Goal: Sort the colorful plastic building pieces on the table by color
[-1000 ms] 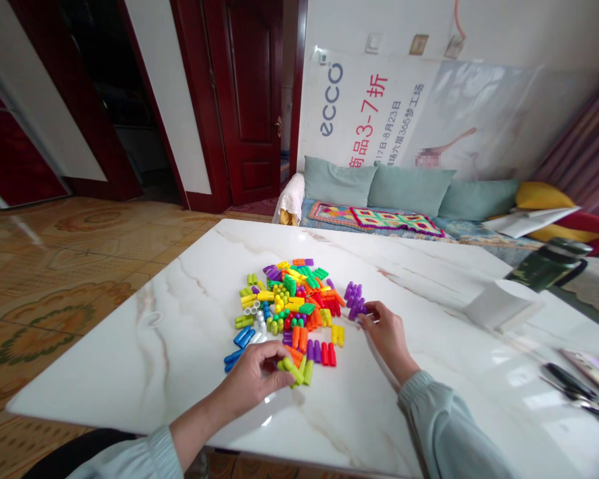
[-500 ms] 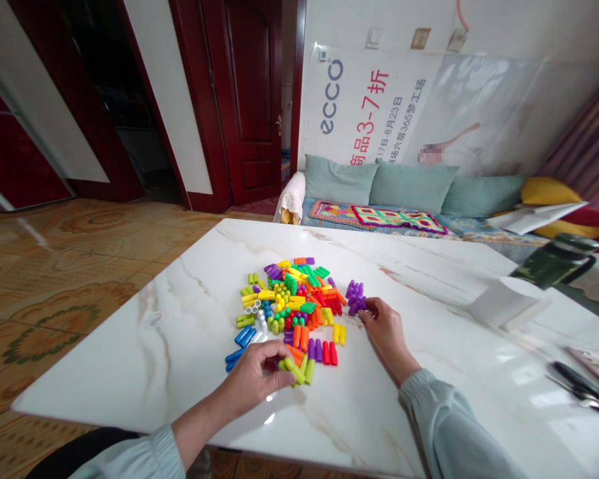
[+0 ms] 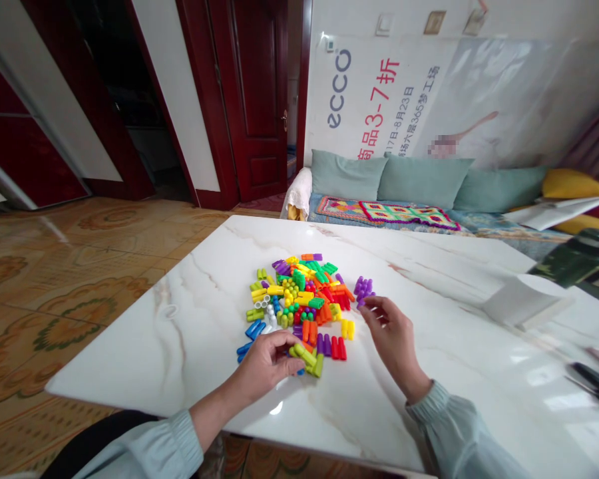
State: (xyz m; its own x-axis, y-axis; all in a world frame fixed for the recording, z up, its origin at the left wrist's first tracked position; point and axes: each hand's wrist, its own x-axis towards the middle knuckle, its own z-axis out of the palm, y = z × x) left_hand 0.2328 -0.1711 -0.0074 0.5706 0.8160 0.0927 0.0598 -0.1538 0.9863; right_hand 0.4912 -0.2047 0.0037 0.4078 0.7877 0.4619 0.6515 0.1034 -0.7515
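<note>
your left hand (image 3: 267,362) rests on the white marble table (image 3: 190,332) at the near edge of the heap of bright plastic peg blocks (image 3: 304,306), its fingers (image 3: 284,342) pinching a yellow-green cluster of joined plastic pegs (image 3: 307,358). your right hand (image 3: 392,336) sits at the heap's right side, fingertips closed on the purple plastic peg block (image 3: 363,290). a white box (image 3: 526,301) lies well apart to the right.

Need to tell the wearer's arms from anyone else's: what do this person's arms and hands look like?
Both hands, left hand and right hand, are bare, with no gloves. Each arm wears a pale grey-green long sleeve with a gathered cuff at the wrist, left sleeve and right sleeve.
</note>
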